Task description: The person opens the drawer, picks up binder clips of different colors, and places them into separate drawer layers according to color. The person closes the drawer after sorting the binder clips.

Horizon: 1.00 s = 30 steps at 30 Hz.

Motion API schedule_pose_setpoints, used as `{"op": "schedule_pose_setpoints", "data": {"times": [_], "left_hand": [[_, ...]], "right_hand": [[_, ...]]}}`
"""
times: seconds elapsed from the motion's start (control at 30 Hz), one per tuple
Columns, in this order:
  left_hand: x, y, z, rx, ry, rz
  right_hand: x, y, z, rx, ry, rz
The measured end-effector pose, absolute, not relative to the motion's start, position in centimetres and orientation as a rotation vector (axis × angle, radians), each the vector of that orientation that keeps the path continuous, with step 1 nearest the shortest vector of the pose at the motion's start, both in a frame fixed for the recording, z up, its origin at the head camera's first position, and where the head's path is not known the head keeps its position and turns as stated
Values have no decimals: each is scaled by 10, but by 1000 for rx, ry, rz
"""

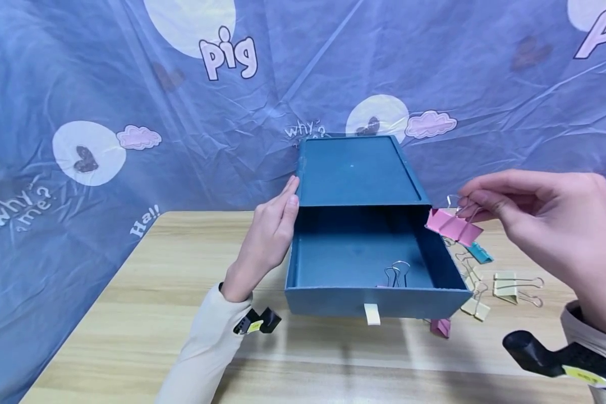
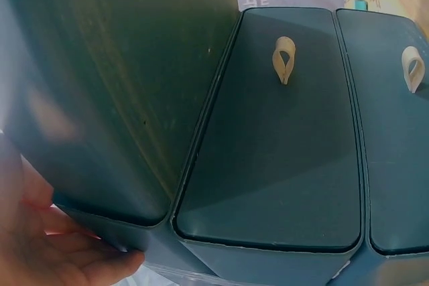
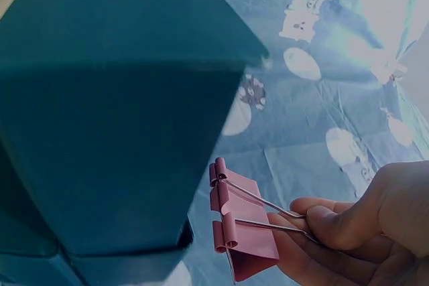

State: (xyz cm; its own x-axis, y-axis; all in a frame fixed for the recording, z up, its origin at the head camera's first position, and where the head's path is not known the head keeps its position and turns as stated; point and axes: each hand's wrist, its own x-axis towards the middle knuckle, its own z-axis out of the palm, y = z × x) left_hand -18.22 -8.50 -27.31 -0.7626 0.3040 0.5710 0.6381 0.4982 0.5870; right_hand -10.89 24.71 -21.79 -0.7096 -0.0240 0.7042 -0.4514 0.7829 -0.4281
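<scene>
A dark blue drawer unit (image 1: 358,171) stands on the table with its top drawer (image 1: 333,303) pulled out. Wire handles of binder clips (image 1: 395,275) show inside, near the drawer's front wall, which hides most of the clips. My left hand (image 1: 270,235) rests against the unit's left side with its fingers extended; the left wrist view shows the fingers (image 2: 100,269) along the unit's edge. Thumb and fingers of my right hand (image 1: 550,224) pinch a pink binder clip (image 3: 244,222) by its wire handles, beside the drawer's right wall, with the clip body hanging below the fingertips.
Right of the drawer, a teal clip (image 1: 480,253), pale yellow clips (image 1: 506,287) and another pink clip (image 1: 440,327) lie on the wooden table (image 1: 146,314). Lower drawers (image 2: 268,152) have looped pull tabs (image 2: 284,58). A printed blue cloth (image 1: 262,101) hangs behind.
</scene>
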Motion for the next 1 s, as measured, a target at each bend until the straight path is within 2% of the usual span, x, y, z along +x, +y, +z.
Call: {"op": "schedule_pose_setpoints", "data": {"times": [0.27,0.5,0.73,1.0], "left_hand": [[-182,-86,-275,-772,-2357,-1164],[-183,-84,-274,-797,-2352,-1161],[-183,-83,-273,-797,-2345,-1150],[-183,-84,-273,-790,-2346,-1142]], "right_hand": [[-111,238,-221,391,-2336,760],[-121,241,-225,596,-2379,672],[-110,201,-201,643,-2379,725],[-115,185,-201,749,-2456,823]]}}
